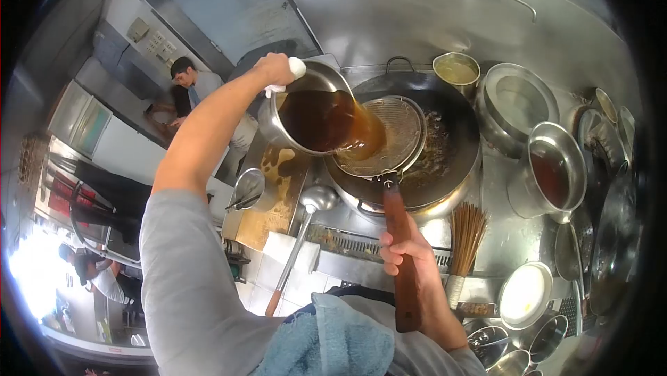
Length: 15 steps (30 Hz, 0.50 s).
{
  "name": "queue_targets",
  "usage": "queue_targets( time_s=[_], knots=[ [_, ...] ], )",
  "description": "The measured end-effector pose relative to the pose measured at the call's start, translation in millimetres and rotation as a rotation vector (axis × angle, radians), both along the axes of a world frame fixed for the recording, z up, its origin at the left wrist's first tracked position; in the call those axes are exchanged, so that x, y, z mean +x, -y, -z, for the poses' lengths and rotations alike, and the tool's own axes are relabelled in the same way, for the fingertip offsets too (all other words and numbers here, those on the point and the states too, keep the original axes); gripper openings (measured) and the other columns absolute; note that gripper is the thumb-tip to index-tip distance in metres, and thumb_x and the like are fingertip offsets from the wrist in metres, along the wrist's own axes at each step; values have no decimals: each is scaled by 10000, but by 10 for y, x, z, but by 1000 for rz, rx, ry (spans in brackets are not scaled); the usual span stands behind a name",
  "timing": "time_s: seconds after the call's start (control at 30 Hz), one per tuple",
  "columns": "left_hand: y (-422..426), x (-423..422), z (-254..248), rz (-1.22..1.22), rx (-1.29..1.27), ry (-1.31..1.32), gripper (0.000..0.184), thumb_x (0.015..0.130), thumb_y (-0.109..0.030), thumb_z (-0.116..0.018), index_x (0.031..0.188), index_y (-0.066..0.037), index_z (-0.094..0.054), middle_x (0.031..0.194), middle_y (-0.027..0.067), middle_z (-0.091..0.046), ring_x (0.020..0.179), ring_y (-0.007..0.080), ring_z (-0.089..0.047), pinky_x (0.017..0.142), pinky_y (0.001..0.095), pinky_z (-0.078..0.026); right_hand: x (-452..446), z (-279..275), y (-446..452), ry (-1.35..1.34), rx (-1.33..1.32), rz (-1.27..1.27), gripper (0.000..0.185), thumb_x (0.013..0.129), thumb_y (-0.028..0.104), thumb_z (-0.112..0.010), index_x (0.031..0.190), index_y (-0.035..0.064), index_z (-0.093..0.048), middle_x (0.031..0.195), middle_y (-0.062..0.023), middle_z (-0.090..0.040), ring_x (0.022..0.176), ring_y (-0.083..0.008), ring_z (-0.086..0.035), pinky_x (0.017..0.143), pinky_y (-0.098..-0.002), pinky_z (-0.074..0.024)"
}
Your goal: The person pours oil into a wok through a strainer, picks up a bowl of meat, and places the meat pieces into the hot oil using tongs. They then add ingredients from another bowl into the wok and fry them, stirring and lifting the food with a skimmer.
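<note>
My left hand [275,70] grips the upper edge of a steel pot [267,123], with a white cloth [297,68] bunched at the fingers. The pot is tilted, and brown liquid [316,120] runs over its lip into a round mesh strainer [399,115]. Around the strainer's wooden handle [397,220], the fingers of my right hand [420,254] are closed. The strainer lies across a large dark wok [455,150], where bubbly dark liquid [434,157] shows past the mesh. A ladle [318,199] rests just left of the wok.
Right of the wok stand a pot of reddish liquid [552,174], a lidded pot [517,98] and a bamboo brush [467,234]. A yellowish pot [456,69] sits behind. At left are a wooden board [274,199] and a steel cup [251,188]. A co-worker [201,88] stands farther back.
</note>
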<state>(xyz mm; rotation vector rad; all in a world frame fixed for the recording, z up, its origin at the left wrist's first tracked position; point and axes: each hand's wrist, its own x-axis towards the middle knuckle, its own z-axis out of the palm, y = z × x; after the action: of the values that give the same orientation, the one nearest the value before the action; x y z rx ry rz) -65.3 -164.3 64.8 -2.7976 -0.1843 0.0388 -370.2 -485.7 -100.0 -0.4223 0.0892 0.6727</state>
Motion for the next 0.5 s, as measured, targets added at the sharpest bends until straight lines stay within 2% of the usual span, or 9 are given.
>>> queue_targets(
  time_s=[0.23,0.33,0.5],
  knots=[
    [356,-8,-1,17,69,-26,360,745,-219,-646,1035,-10,-696,1055,215,-680,1002,353,-661,864,426,-536,13,56,65,10,15,-8,770,721,-26,-487,1429,208,-293,924,-51,-461,610,-114,-429,521,-265,-382],
    [587,-35,-36,16,135,-86,366,743,-223,-689,1083,-89,-707,1111,133,-686,1044,290,-662,867,395,-542,17,123,99,24,36,-16,750,722,-24,-491,1413,203,-308,920,-50,-463,612,-116,-432,526,-268,-385],
    [876,45,19,39,264,-170,349,737,-194,-703,1076,-114,-715,1083,96,-700,1022,244,-673,838,372,-546,18,149,145,16,-2,-10,761,719,-12,-510,1423,186,-303,910,-53,-471,616,-121,-441,533,-278,-392]
  ],
)
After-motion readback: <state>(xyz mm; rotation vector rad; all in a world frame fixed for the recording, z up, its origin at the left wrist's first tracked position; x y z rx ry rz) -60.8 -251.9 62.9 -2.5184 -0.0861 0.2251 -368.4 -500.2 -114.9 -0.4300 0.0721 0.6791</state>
